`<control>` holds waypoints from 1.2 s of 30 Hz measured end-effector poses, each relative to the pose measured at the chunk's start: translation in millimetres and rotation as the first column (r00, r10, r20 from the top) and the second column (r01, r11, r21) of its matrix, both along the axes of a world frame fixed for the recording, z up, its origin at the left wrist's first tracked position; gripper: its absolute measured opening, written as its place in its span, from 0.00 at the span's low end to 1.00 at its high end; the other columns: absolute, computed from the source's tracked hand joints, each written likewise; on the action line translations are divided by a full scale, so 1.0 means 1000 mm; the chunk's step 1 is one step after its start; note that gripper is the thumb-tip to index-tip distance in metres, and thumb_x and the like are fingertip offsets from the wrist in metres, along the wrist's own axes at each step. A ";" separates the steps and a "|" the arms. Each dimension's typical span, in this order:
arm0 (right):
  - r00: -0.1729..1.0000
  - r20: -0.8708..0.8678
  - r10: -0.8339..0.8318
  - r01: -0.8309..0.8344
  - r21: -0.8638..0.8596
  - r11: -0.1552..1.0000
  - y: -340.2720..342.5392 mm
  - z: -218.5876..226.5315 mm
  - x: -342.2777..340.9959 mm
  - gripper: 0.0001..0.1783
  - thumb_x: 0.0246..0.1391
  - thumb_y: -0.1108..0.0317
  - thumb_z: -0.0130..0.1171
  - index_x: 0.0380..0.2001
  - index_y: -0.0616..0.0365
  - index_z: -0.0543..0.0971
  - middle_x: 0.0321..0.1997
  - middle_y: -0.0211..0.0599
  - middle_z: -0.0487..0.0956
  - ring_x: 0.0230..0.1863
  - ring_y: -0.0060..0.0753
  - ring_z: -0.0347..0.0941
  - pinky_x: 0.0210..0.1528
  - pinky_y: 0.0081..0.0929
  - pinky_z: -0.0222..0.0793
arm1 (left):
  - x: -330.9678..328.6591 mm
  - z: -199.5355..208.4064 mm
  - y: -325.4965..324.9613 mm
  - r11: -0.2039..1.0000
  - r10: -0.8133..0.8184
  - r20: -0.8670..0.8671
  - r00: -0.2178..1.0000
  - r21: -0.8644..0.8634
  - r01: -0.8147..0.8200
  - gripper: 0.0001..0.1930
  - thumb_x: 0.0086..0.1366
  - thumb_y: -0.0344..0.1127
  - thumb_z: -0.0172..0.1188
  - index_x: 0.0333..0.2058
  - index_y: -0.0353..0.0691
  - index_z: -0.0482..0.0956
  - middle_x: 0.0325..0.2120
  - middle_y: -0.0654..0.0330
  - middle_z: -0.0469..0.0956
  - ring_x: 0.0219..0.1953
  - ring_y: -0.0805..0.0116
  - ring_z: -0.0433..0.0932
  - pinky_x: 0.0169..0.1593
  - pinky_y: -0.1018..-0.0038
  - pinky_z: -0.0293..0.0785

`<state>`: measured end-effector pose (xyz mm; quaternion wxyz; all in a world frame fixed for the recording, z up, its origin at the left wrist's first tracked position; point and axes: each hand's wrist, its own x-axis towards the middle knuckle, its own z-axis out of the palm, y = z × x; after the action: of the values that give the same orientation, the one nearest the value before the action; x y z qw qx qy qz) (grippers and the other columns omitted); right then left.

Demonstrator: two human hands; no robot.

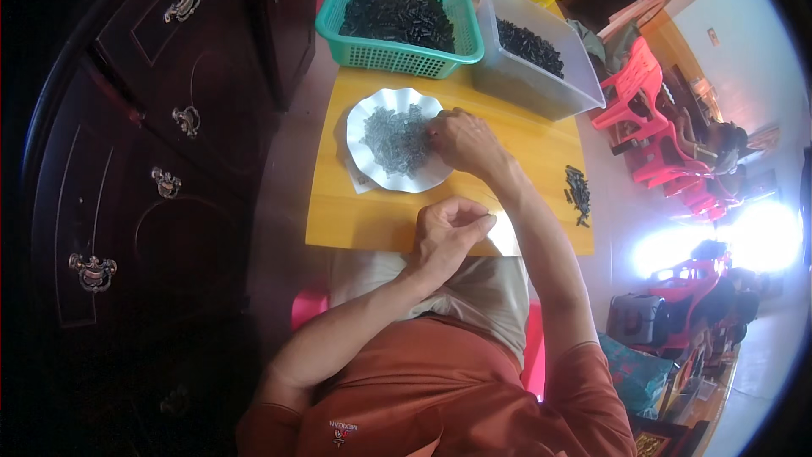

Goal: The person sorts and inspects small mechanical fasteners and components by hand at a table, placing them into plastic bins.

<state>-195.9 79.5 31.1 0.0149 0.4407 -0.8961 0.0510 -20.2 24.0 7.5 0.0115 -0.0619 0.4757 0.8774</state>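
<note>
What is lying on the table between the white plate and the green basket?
Nothing: in the head view only bare yellow table shows between the white plate and the green basket.

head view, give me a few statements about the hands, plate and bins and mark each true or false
1. The right hand reaches into the small grey parts on the white scalloped plate. True.
2. The left hand rests inside the teal basket. False: it is at the near edge of the yellow table, fingers pinched together.
3. The teal basket holds dark pieces. True.
4. The clear plastic bin stands left of the teal basket. False: it stands to its right.
5. A small pile of dark pieces lies on the table's right edge. True.
</note>
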 end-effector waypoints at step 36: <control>1.000 -0.018 -0.023 0.023 0.010 1.000 -0.008 0.000 0.007 0.07 0.48 0.73 0.54 0.29 0.58 0.81 0.29 0.49 0.81 0.35 0.55 0.78 0.38 0.46 0.73 | -0.003 0.003 -0.005 1.000 0.025 0.022 0.999 0.008 -0.025 0.09 0.60 0.32 0.67 0.33 0.32 0.80 0.26 0.60 0.81 0.28 0.77 0.77 0.34 0.80 0.74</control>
<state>-188.5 71.8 31.0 0.0213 0.4308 -0.9012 0.0423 -23.6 19.4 10.2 0.0060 -0.0776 0.4710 0.8787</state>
